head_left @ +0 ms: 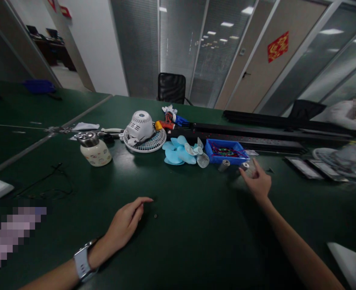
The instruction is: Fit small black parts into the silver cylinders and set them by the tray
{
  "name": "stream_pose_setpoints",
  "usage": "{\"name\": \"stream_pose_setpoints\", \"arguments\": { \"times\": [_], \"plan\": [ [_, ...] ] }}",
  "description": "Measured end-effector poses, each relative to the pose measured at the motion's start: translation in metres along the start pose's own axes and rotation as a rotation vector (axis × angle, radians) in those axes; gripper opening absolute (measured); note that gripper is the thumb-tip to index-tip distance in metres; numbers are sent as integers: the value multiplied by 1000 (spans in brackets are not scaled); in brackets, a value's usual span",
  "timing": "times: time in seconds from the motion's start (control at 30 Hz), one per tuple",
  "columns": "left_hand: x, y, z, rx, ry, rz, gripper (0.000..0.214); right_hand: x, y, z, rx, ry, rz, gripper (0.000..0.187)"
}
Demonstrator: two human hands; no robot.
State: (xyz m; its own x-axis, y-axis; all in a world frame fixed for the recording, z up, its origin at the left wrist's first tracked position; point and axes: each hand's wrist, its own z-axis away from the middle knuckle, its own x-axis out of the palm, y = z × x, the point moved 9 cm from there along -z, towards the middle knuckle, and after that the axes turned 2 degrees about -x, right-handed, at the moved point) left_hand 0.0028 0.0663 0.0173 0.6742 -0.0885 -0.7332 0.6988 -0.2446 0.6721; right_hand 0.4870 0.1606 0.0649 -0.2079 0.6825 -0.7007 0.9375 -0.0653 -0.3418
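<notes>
My left hand [125, 221] rests on the green table with its index finger stretched out and the other fingers loosely bent, holding nothing. Just right of its fingertips lies a tiny ring-like part [155, 216]. My right hand [259, 182] reaches forward with thumb and index finger apart, on either side of a small metal cylinder [244, 166], possibly a motor. Contact between them is hard to make out. A similar metal cylinder [224, 165] stands to the left. Behind both is a blue tray [226, 159] holding red and green wires.
Light-blue fan blades [179, 151], a white fan head on its grille [141, 131] and an orange-red power tool [167, 121] lie mid-table. A cream flask [96, 151] stands left. Long black bars [250, 139] stretch behind. Another person [345, 114] sits at far right.
</notes>
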Motion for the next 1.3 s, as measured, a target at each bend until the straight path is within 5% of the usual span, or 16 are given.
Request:
{"name": "stream_pose_setpoints", "arguments": {
  "times": [0.1, 0.2, 0.33, 0.43, 0.57, 0.73, 0.87, 0.97, 1.07, 1.17, 1.3],
  "plan": [
    [1, 4, -1, 43, -20, -3, 30, -21, -70, 27, -221, 56, -60, 60],
    [1, 11, -3, 117, -20, -44, 36, -3, -168, 74, -598, -313, -289, 39],
    [5, 16, -3, 154, -35, -97, 35, 24, -267, 142, -916, -685, -509, 44],
    [8, 17, -2, 171, -38, -131, 31, 43, -303, 171, -955, -758, -562, 43],
    [11, 15, -1, 189, -42, -150, 30, 57, -315, 187, -920, -792, -617, 25],
    [14, 14, 1, 228, -70, -206, 30, 49, -268, 137, -626, -736, -736, 25],
    [16, 12, 1, 240, -82, -221, 30, 21, -162, 53, -280, -457, -609, 40],
    [17, 11, 1, 238, -91, -228, 30, -11, -75, -1, -172, -165, -335, 50],
    [18, 10, 1, 233, -96, -242, 30, -17, -11, -32, -97, -69, -92, 66],
    [17, 11, 1, 240, -86, -241, 31, -1, 22, -41, -42, -129, -9, 75],
    [16, 14, 1, 238, -90, -239, 30, 10, 31, -40, -18, -128, -12, 83]
  ]
}}
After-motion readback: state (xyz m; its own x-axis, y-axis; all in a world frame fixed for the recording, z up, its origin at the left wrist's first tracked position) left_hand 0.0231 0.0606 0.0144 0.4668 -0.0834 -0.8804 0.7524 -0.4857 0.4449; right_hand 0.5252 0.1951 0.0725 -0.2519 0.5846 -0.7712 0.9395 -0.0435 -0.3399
